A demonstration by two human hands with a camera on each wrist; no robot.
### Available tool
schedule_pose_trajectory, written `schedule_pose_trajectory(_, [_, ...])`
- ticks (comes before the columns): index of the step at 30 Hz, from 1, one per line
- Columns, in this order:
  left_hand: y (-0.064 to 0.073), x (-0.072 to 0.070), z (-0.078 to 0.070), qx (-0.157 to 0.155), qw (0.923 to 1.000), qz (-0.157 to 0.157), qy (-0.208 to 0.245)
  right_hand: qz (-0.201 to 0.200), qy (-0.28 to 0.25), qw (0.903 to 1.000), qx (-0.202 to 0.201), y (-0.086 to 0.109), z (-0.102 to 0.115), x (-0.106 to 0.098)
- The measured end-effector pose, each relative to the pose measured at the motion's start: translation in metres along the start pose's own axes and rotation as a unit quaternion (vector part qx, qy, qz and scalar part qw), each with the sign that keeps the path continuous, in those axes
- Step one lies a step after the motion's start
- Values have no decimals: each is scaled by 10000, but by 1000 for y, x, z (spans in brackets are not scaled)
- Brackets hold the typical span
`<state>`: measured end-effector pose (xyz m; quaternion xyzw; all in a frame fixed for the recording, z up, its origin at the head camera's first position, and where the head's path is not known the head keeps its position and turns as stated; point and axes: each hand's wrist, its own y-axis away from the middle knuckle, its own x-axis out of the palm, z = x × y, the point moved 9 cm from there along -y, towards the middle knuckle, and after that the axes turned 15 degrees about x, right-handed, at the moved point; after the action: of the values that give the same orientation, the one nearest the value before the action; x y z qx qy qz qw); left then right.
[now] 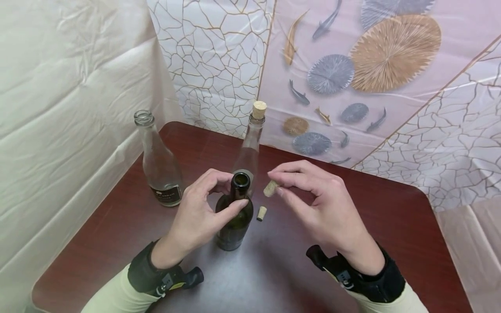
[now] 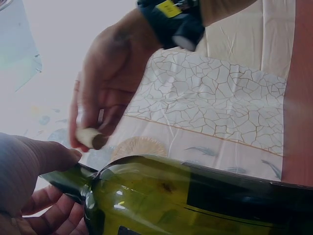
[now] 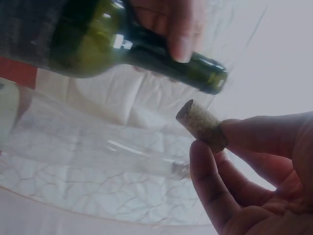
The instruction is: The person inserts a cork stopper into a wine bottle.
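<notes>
A dark green wine bottle stands upright on the table, its mouth uncovered. My left hand holds it by the neck, thumb on the near side and fingers behind. Just right of the bottle mouth, and apart from it, my right hand pinches a cork between thumb and fingertips. In the right wrist view this cork is speckled and tilted, with one end near the bottle's lip. A smaller cork with a dark end lies on the table between the hands.
Behind the green bottle stands a clear bottle with a pale cork in its mouth. Another clear bottle, dark-labelled and uncorked, is at the left. Patterned sheets hang behind the red-brown table.
</notes>
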<state>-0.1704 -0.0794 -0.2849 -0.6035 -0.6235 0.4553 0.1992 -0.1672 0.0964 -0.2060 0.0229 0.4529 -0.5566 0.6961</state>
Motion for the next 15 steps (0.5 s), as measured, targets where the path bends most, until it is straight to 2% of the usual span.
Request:
schedule_pose_trajectory(5, [1,0,0,8,10000,4,-7,164,155,9995,-235,-11,20,-1])
schedule_pose_trajectory(15, [2,2,2,-60,9999,92,89,381,461,9973,-416,-22,37,0])
